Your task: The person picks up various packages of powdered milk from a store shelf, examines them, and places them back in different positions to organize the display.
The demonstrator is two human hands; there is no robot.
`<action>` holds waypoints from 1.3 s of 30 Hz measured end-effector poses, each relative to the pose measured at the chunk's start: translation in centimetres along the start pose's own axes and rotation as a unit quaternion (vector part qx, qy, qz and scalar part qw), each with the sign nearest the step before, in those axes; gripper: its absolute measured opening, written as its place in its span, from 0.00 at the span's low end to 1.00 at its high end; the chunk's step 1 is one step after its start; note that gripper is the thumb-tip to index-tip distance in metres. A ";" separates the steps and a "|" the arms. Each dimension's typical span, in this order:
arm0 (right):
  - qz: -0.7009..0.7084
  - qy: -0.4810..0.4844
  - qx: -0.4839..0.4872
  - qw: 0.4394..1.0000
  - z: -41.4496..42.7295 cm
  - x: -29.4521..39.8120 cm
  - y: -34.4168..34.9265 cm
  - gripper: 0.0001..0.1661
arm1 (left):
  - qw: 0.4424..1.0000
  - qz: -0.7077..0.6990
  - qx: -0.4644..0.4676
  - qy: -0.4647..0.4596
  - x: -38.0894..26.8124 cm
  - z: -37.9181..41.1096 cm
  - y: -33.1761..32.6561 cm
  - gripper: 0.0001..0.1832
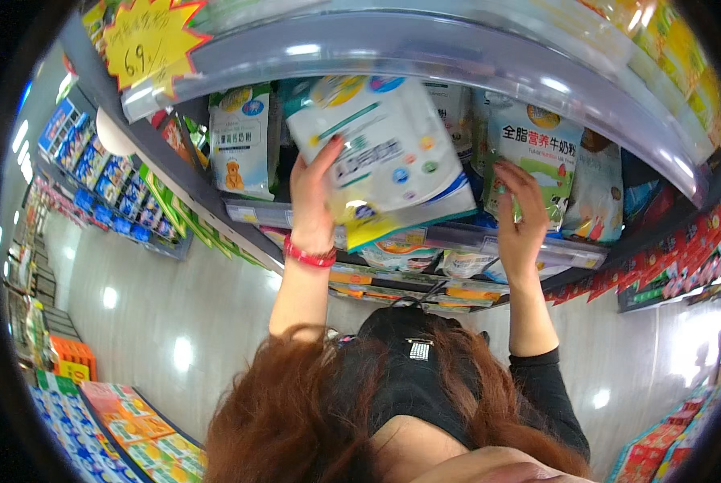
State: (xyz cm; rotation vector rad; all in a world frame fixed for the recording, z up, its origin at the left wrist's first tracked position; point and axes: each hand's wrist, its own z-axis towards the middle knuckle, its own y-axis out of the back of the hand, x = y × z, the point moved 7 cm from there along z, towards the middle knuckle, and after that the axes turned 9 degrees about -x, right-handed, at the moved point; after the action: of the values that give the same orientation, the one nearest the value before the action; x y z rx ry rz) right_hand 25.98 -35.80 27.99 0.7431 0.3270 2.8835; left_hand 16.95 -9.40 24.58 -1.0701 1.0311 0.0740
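A white milk powder bag (396, 151) with a teal edge and a yellow lower corner is tilted in front of the middle shelf. My left hand (315, 193) grips its left side, thumb across the front. To the right, my right hand (520, 211) has its fingers bent against the front of a green and white whole milk powder bag (541, 145) that stands upright on the shelf. Whether it grips that bag I cannot tell. A white and blue bag with a bear picture (236, 145) stands at the left end; more bags are partly hidden behind the tilted one.
The upper shelf's clear plastic edge (384, 48) overhangs the bags, with a yellow star-shaped price sign (149, 45) at its left. Below runs the middle shelf's price rail (463, 236), with lower shelves of bags under it. Stacked boxes (143, 428) stand at the lower left.
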 end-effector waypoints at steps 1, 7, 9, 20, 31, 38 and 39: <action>-0.006 -0.011 0.033 0.999 -0.2 -0.1 -1.1 0.20 | 1.000 -0.025 -0.005 0.014 -0.1 -0.6 1.3 0.20; -0.033 -0.010 0.132 0.991 1.5 -0.4 -8.0 0.29 | 0.992 0.088 -0.060 -0.061 -2.0 -4.6 5.9 0.26; -0.097 0.043 0.188 0.976 1.5 -1.3 -9.7 0.30 | 0.993 0.092 -0.019 -0.070 -2.2 -5.6 5.7 0.27; 0.060 0.064 0.286 0.954 0.1 3.5 -14.2 0.23 | 0.951 0.214 -0.123 -0.184 -9.2 -10.8 11.8 0.28; -0.167 -0.005 0.494 0.853 -0.5 3.4 -23.2 0.27 | 0.929 0.245 -0.195 -0.196 -11.7 -13.9 15.4 0.27; 0.170 -0.111 0.166 0.965 2.6 3.4 -15.9 0.20 | 0.935 0.279 -0.167 -0.144 -9.4 -13.3 14.0 0.27; 0.196 -0.111 0.131 0.965 2.8 5.1 -14.3 0.20 | 0.936 0.287 -0.159 -0.130 -9.1 -12.9 13.4 0.27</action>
State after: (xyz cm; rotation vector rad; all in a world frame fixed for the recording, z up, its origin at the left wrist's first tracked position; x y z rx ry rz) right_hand 24.18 -20.56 29.21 1.2998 0.6027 3.1038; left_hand -3.35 -8.32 20.88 -0.9800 1.0813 0.8607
